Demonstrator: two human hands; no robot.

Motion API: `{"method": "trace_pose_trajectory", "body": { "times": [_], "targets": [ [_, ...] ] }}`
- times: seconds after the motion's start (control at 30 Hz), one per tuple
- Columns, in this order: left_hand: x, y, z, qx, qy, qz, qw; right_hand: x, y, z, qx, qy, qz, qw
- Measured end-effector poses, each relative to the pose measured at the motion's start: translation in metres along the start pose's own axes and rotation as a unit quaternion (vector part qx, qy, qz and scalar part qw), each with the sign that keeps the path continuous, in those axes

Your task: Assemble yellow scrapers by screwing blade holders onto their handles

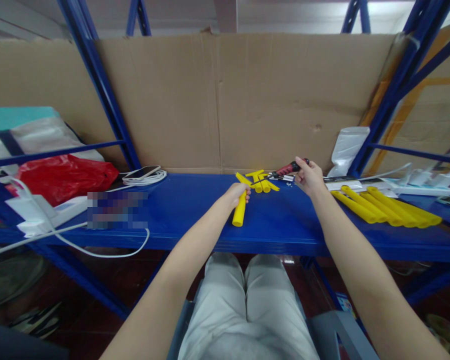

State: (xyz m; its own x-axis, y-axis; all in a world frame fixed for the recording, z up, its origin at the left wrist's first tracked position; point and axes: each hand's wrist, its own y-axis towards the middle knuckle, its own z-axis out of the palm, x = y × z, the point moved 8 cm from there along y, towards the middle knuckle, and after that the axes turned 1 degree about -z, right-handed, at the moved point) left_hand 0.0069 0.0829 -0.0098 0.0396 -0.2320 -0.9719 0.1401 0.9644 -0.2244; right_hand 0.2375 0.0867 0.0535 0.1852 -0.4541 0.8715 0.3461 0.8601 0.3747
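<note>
From the head camera, we look down over our two arms at a blue desk. Our left hand is closed around a yellow tube, whose open end points toward us just above the desk's front part; the tube's other end runs out past our fingers, away from us. Our right hand pinches the back end of a screwdriver with a red and black handle. Its thin shaft slants down and leftward to the tube beside our left hand; whether the tip sits in a screw is too small to tell.

Just behind the shaft, several short yellow pieces lie in a loose cluster, and a few tiny bits lie near our right hand. Farther right, a row of longer yellow tubes lies side by side, in front of a white power strip with plugs in it. A white pouch leans against the cardboard at the back. On our left are a phone on a coiled white cable and a red bag.
</note>
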Motion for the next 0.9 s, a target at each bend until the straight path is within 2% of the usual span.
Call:
{"method": "trace_pose_trajectory", "body": {
  "times": [0.17, 0.5, 0.9],
  "targets": [
    [0.000, 0.000, 0.000, 0.001, -0.001, 0.000, 1.000, 0.001, -0.001, 0.001, 0.000, 0.006, -0.004, 1.000],
    [0.000, -0.001, -0.002, -0.010, 0.005, -0.003, 1.000, 0.002, -0.005, 0.011, 0.060, 0.010, 0.036, 0.998],
    [0.001, -0.001, -0.002, -0.012, 0.006, -0.007, 1.000, 0.000, -0.002, 0.012, 0.067, 0.011, 0.008, 0.998]
  ]
}}
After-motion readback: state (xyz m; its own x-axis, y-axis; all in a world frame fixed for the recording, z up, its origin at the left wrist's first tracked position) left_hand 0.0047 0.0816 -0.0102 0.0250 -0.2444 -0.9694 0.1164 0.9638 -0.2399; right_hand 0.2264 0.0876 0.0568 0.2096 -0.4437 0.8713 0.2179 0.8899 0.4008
